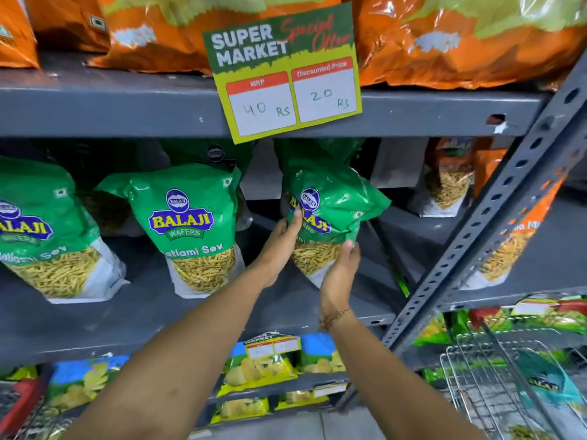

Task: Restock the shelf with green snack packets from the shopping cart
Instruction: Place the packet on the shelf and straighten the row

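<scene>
A green Balaji snack packet (333, 204) stands tilted on the grey middle shelf (165, 312), right of centre. My left hand (279, 246) presses its left side with the thumb on the logo. My right hand (340, 274) cups its lower right corner from below. Two more green packets stand to the left on the same shelf, one in the middle (190, 223) and one at the left edge (41, 227). The wire shopping cart (495, 385) sits at the lower right with a green packet (546, 379) inside.
Orange packets (444, 36) fill the upper shelf behind a price sign (286, 74). A perforated grey upright (495, 204) slants down the right side. More orange packets (451, 179) stand beyond it. Blue and yellow packets (263, 369) lie on the lower shelf.
</scene>
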The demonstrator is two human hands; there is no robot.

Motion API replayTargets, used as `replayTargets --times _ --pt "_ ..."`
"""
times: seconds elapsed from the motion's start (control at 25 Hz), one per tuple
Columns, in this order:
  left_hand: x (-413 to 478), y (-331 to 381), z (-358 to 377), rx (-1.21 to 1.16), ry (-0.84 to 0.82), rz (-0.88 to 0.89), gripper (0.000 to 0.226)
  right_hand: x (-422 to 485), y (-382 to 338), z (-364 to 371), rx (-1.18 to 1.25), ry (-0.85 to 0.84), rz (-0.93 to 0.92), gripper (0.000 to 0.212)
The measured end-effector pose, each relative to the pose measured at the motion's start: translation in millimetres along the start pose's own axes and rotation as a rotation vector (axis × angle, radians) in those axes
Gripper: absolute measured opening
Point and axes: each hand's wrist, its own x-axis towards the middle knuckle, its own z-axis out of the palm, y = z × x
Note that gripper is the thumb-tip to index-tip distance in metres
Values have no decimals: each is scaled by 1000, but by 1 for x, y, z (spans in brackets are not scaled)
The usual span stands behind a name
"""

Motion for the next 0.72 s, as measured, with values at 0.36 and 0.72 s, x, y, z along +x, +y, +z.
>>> replayTargets --times 0.36,0.72 --pt "-32 6 8 236 268 53 39 36 3 -2 -523 -237 100 48" --pt "-99 -5 -111 135 261 252 31 -116 28 71 -280 80 -194 20"
